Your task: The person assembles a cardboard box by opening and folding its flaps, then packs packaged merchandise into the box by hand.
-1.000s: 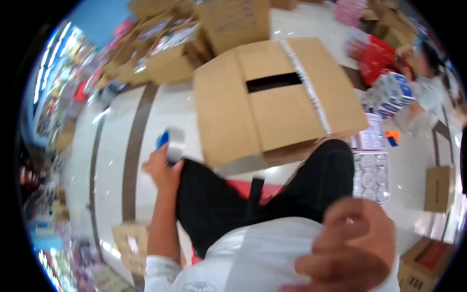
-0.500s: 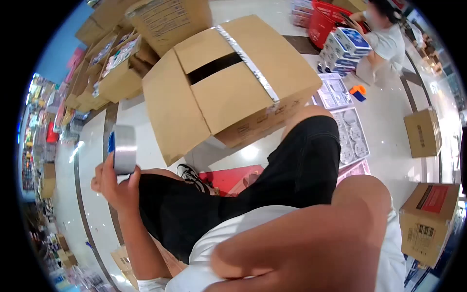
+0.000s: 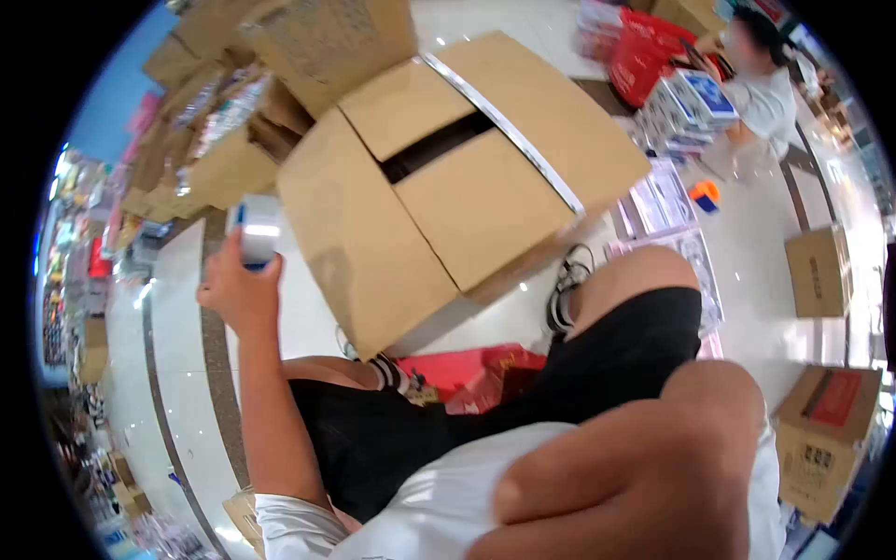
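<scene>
In my left hand [image 3: 241, 285] is a wide roll of clear tape [image 3: 261, 229] with a blue edge, raised at the left of a large cardboard box [image 3: 495, 205]. My thumb and fingers are wrapped round the roll. The box stands before my knees, one flap tilted out toward me and a dark gap between the top flaps. A strip of shiny tape [image 3: 504, 131] runs across its top. My right hand [image 3: 579, 476] is very near the camera, blurred, in front of my white shirt; whether its fingers hold anything is unclear.
Open cartons [image 3: 224, 168] of packaged goods stand at the left back. Beyond the box, a person [image 3: 761, 103] sits beside stacked blue-and-white boxes [image 3: 686, 107] and a red basket [image 3: 644, 56]. Pink trays [image 3: 658, 201] and an orange-and-blue object [image 3: 705, 196] lie right. A carton [image 3: 826, 439] stands lower right.
My left hand has lifted the tape roll and turned it toward the box. The view has shifted, my right knee has swung right, and my right hand has shifted right in view.
</scene>
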Demonstrator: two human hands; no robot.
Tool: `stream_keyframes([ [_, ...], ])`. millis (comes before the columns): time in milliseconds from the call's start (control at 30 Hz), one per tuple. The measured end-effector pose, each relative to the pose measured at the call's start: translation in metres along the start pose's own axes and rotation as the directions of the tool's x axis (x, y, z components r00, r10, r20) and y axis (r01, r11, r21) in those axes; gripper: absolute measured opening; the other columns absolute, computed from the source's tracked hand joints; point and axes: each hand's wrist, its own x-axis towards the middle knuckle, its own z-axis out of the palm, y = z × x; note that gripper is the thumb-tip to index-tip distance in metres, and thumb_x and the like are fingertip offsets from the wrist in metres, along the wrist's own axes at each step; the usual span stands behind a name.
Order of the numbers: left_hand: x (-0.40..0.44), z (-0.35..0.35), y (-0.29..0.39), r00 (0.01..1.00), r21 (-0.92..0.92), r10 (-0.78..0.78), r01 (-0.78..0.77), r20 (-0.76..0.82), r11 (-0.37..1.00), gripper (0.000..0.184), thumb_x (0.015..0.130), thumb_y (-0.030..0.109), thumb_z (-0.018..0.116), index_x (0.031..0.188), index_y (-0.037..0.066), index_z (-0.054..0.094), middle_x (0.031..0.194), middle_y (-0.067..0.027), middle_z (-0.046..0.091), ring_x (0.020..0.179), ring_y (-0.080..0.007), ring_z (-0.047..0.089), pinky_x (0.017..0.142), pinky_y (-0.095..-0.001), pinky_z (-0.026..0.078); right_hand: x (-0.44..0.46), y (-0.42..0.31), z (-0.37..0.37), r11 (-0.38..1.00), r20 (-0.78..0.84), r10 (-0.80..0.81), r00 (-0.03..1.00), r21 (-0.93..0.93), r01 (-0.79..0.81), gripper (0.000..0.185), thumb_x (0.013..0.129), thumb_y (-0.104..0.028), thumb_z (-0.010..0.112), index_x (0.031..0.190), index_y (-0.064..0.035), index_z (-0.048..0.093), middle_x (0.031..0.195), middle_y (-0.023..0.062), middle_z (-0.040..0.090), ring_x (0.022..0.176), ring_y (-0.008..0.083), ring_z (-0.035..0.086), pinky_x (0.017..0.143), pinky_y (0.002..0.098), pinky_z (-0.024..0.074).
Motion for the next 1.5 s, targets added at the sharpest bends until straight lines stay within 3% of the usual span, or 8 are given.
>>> stream_keyframes([
  [333, 0.025, 0.037, -0.015, 0.974, -0.077, -0.125, 0.142, 0.19, 0.987, 0.061, 0.062, 0.024, 0.082, 0.12, 0.019, 0.066, 0.099, -0.0042, 0.068, 0.097, -0.0211, 0.062, 0.091, -0.0442, 0.033, 0.011, 0.097, -0.005, 0.911, 0.143, -0.094, 0.985, 0.411, 0.028, 0.021, 0.082, -0.023, 0.066, 0.102, -0.0206, 0.074, 0.094, 0.0095, 0.07, 0.062, 0.0153, 0.048, 0.054, 0.0307, 0.0362],
  [367, 0.03, 0.034, -0.012, 0.965, -0.115, -0.134, 0.163, 0.227, 0.98, 0.06, 0.063, 0.023, 0.082, 0.12, 0.019, 0.066, 0.098, -0.0039, 0.068, 0.096, -0.0207, 0.062, 0.091, -0.0436, 0.032, 0.016, 0.104, -0.007, 0.987, 0.325, 0.076, 0.943, 0.111, -0.118, 0.025, 0.083, -0.021, 0.066, 0.106, -0.0147, 0.071, 0.094, 0.0102, 0.068, 0.07, 0.018, 0.053, 0.061, 0.0313, 0.0408],
  [500, 0.026, 0.036, -0.01, 0.969, -0.174, -0.094, 0.135, 0.228, 0.975, 0.058, 0.063, 0.02, 0.081, 0.119, 0.019, 0.067, 0.096, -0.0037, 0.067, 0.094, -0.0202, 0.062, 0.092, -0.0432, 0.031, -0.014, 0.19, -0.007, 0.59, 0.298, 0.801, 0.519, -0.54, -0.6, 0.031, 0.081, -0.011, 0.071, 0.109, -0.0018, 0.064, 0.108, 0.0134, 0.064, 0.092, 0.0317, 0.063, 0.078, 0.0395, 0.0506],
  [733, 0.015, 0.032, 0.002, 0.966, -0.199, -0.024, 0.077, 0.259, 0.977, 0.058, 0.062, 0.017, 0.081, 0.118, 0.019, 0.067, 0.095, -0.0028, 0.067, 0.095, -0.019, 0.062, 0.094, -0.0438, 0.031, -0.181, 0.308, -0.045, -0.026, 0.004, 0.992, -0.129, -0.972, -0.233, 0.118, 0.065, -0.056, 0.082, 0.157, -0.012, 0.022, 0.158, 0.029, 0.023, 0.135, 0.0492, 0.042, 0.109, 0.0529, 0.0405],
  [967, 0.013, 0.033, 0.005, 0.962, -0.175, -0.03, 0.08, 0.271, 0.981, 0.059, 0.062, 0.015, 0.082, 0.118, 0.017, 0.067, 0.098, -0.002, 0.068, 0.096, -0.0191, 0.062, 0.097, -0.0444, 0.031, -0.158, 0.323, -0.044, -0.189, -0.141, 0.976, -0.167, -0.931, -0.314, 0.106, 0.071, -0.041, 0.077, 0.155, -0.0069, 0.024, 0.149, 0.03, 0.039, 0.126, 0.0465, 0.052, 0.103, 0.0474, 0.0472],
  [1300, 0.008, 0.033, 0.001, 0.973, -0.22, -0.054, 0.105, 0.224, 0.97, 0.059, 0.062, 0.017, 0.082, 0.119, 0.017, 0.065, 0.099, -0.0033, 0.067, 0.096, -0.0205, 0.062, 0.097, -0.0445, 0.032, -0.1, 0.298, -0.15, 0.269, 0.04, 0.908, 0.418, -0.82, -0.505, 0.057, 0.082, -0.011, 0.059, 0.137, -0.0094, 0.044, 0.099, 0.0284, 0.067, 0.093, 0.0436, 0.068, 0.083, 0.0498, 0.0521],
  [1433, 0.004, 0.033, -0.003, 0.97, -0.22, -0.06, 0.113, 0.236, 0.969, 0.058, 0.064, 0.017, 0.081, 0.12, 0.017, 0.065, 0.098, -0.0039, 0.067, 0.096, -0.0213, 0.062, 0.097, -0.0439, 0.032, -0.091, 0.289, -0.255, 0.183, -0.096, 0.952, 0.292, -0.585, -0.79, 0.056, 0.091, 0.0, 0.051, 0.144, -0.0137, 0.044, 0.108, 0.0103, 0.069, 0.099, 0.0161, 0.065, 0.086, 0.0317, 0.0486],
  [1500, 0.002, 0.031, -0.004, 0.969, -0.228, -0.055, 0.111, 0.241, 0.967, 0.058, 0.064, 0.018, 0.081, 0.12, 0.017, 0.065, 0.098, -0.004, 0.066, 0.096, -0.0214, 0.062, 0.096, -0.0437, 0.032, -0.145, 0.319, -0.324, 0.345, 0.008, 0.787, 0.617, -0.835, -0.43, 0.057, 0.095, -0.007, 0.054, 0.15, -0.0137, 0.038, 0.12, 0.0114, 0.064, 0.108, 0.019, 0.062, 0.094, 0.0353, 0.047],
])
